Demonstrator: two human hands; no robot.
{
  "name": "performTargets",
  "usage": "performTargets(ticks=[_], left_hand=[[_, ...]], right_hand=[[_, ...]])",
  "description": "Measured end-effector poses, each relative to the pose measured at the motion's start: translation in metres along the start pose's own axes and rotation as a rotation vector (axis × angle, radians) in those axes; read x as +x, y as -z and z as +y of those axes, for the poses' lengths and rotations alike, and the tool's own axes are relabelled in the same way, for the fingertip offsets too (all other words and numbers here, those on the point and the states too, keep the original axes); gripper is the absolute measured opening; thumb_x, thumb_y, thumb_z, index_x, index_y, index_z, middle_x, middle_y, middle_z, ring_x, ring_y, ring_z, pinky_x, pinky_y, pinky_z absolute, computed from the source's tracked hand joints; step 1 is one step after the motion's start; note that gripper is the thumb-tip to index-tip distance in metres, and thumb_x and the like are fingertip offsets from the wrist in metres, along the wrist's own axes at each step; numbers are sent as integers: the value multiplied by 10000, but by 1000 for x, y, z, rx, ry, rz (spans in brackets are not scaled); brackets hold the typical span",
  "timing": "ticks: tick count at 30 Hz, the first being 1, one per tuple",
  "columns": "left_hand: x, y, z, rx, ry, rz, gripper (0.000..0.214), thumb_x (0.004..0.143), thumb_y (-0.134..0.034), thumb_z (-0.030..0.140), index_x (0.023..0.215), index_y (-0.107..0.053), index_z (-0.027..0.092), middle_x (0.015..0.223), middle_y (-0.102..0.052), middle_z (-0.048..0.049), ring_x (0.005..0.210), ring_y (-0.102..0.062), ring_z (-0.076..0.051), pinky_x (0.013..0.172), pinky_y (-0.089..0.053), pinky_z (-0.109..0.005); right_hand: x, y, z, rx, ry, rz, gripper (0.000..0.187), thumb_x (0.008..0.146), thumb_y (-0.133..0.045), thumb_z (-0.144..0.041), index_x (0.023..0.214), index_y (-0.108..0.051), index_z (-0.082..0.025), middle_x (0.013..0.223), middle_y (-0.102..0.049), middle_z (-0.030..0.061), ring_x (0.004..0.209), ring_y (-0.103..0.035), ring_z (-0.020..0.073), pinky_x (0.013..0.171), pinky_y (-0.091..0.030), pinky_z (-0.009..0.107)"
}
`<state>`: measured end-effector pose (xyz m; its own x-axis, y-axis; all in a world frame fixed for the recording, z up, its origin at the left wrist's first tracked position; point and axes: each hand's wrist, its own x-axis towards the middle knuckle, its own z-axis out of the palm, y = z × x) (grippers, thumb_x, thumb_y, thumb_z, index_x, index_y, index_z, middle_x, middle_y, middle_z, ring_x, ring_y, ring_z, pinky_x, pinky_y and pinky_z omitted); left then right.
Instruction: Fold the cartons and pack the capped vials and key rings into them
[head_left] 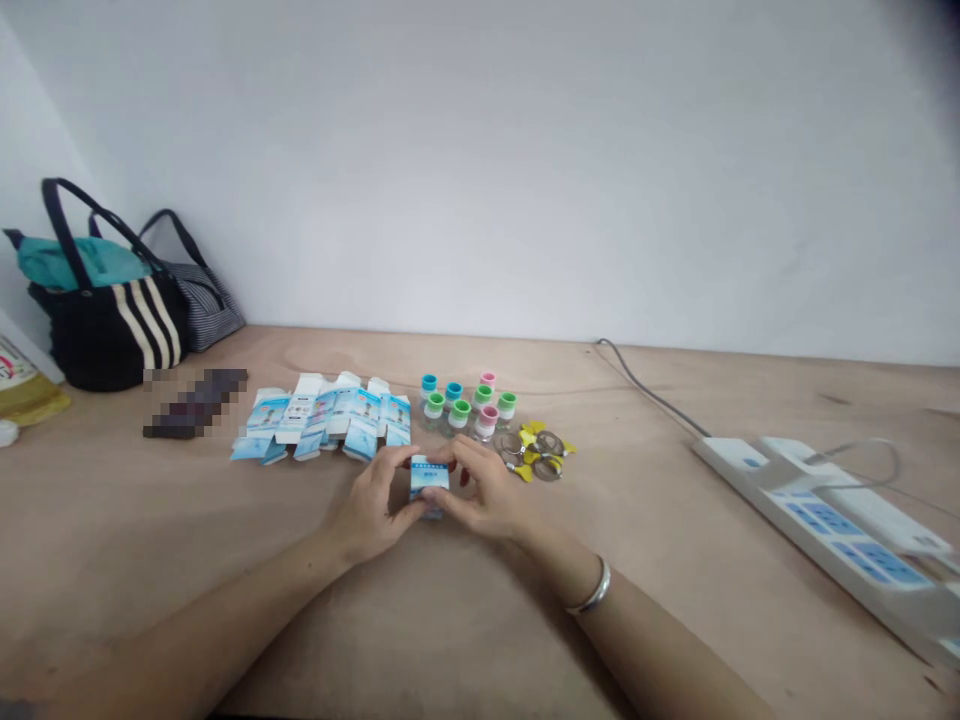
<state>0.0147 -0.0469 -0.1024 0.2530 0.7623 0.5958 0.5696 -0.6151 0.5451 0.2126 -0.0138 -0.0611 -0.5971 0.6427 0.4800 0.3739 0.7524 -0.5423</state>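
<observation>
A small blue-and-white carton (429, 485) is held just above the wooden table (225, 560), clamped between the left hand (371, 505) and the right hand (480, 490), its contents hidden. Both forearms angle inward from the near edge, with a silver bangle (595, 586) on the right wrist, while just beyond the hands stand clear vials (461, 408) with blue, green and pink caps, beside flattened cartons (322, 420) and metal rings (536, 450) with yellow tags. A white power strip (817, 510) lies well right, and two bags (124, 310) sit far left against the wall (480, 170).
</observation>
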Motion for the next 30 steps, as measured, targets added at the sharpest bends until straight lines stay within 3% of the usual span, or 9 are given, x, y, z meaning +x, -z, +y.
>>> performTargets(ticks=[5, 9, 11, 13, 15, 19, 25, 30], left_hand=[[-4, -2, 0, -43, 1, -7, 640, 742, -702, 308, 1276, -357, 240, 1192, -567, -99, 1090, -576, -254, 929, -476, -447], [-5, -2, -2, -91, 7, -6, 652, 732, -712, 310, 1277, -362, 237, 1195, -579, -101, 1099, -579, -254, 941, -467, -457], [-2, 0, -3, -95, 51, -30, 643, 715, -726, 315, 1261, -396, 239, 1175, -598, -92, 1065, -598, -245, 926, -477, -442], [0, 2, -2, -109, 106, -63, 661, 690, -745, 328, 1256, -415, 242, 1153, -616, -80, 1039, -611, -237, 911, -487, -428], [3, 5, -1, -136, 149, -87, 693, 667, -761, 346, 1262, -421, 245, 1130, -633, -70, 1037, -615, -237, 908, -488, -424], [4, 6, -2, -180, 187, -109, 708, 637, -780, 372, 1253, -452, 251, 1109, -654, -57, 1038, -619, -237, 923, -481, -424], [2, 8, -7, -118, 169, -61, 693, 616, -791, 343, 1237, -497, 253, 1054, -675, -43, 974, -636, -223, 896, -496, -404], [1, 11, -7, -48, 146, -43, 544, 660, -751, 375, 1157, -567, 249, 1090, -666, -47, 1002, -613, -227, 867, -501, -388]], right_hand=[[4, -8, 0, 159, -220, 192, 305, 862, -533, -454, 754, -583, -173, 604, -545, -8, 537, -495, 109, 489, -398, 223], [9, -19, 11, 503, -475, 285, 304, 849, -516, -487, 934, -501, -195, 555, -484, -60, 420, -441, 96, 399, -369, 217], [10, -18, 13, 496, -489, 392, 309, 820, -563, -466, 955, -473, -202, 593, -484, -61, 420, -432, 92, 396, -360, 218], [7, -11, 10, 361, -374, 488, 262, 816, -585, -428, 906, -488, -202, 656, -504, -39, 472, -440, 87, 440, -369, 219], [4, -2, 2, 221, -202, 417, 197, 846, -565, -385, 892, -529, -197, 695, -536, -18, 516, -450, 88, 490, -380, 222], [-2, 12, -15, 99, -11, 19, 184, 903, -501, -336, 989, -598, -206, 747, -630, 5, 526, -487, 86, 523, -391, 213], [-2, 20, -6, -59, 23, -4, 180, 863, -575, -330, 952, -669, -204, 741, -647, 26, 560, -499, 103, 523, -384, 212], [-2, 15, 8, -32, 113, -168, 173, 863, -570, -248, 957, -710, -208, 769, -662, 35, 611, -544, 106, 548, -395, 207]])
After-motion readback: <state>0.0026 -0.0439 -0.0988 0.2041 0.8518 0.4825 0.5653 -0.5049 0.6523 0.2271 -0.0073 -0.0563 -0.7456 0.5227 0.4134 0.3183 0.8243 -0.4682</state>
